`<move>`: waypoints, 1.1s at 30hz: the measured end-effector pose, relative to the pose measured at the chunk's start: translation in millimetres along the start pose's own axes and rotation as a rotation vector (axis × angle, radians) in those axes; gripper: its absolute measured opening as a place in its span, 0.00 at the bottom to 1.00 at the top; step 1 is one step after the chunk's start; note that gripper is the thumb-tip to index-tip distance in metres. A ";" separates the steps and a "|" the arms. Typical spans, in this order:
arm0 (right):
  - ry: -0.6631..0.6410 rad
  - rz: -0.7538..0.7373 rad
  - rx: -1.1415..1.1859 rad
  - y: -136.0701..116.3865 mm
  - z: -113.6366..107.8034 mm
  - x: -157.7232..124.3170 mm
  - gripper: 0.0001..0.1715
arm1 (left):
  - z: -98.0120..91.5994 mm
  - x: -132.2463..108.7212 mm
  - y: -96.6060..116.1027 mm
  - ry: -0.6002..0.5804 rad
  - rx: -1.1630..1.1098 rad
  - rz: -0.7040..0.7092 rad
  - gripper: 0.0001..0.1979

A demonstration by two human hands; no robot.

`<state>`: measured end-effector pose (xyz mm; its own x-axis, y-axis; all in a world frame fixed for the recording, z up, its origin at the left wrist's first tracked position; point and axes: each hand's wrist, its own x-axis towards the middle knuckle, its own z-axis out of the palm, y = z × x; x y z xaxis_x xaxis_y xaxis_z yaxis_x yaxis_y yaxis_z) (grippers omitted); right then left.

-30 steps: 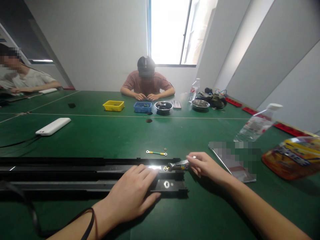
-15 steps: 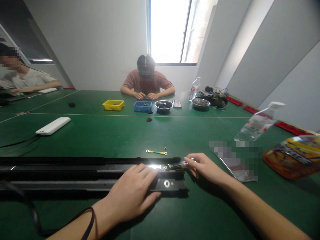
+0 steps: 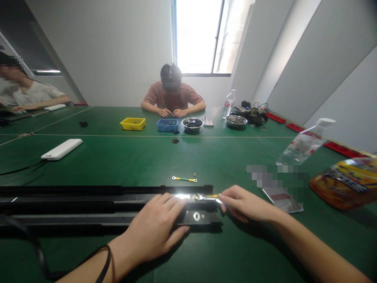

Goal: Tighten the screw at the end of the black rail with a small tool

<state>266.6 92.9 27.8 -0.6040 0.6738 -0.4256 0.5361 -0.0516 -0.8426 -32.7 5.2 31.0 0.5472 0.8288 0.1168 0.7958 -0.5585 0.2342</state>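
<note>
Black rails (image 3: 73,196) end just left of the right hand (image 3: 246,202); green tabletop (image 3: 132,161) stretches past both hands' fingers, a green-yellow wire (image 3: 184,179) lying on it just beyond the rails' far edge, ahead of the left fingertips; right fingers closed on a wrench (image 3: 204,198), its head at a brass-coloured nut (image 3: 194,197) left of those fingers; left hand (image 3: 156,228) rests on the rails, fingers extended, thumb apart.

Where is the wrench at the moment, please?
In the head view, the wrench is below and slightly right of centre, held in the right hand, its head over the right end of the farther black rail, just right of the left hand.
</note>
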 end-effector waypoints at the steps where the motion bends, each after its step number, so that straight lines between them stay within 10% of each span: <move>1: -0.012 0.001 0.007 -0.5 -0.8 -0.5 0.29 | 0.2 0.2 0.0 0.001 -0.001 0.001 0.25; 33: 0.257 -0.174 0.015 3.8 -7.6 17.8 0.32 | 0.8 0.1 0.2 0.020 0.012 0.009 0.25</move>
<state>262.3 110.3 19.6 -0.5160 0.8377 -0.1790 0.4283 0.0713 -0.9008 -32.3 5.2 30.3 0.5495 0.8240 0.1381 0.7937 -0.5664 0.2217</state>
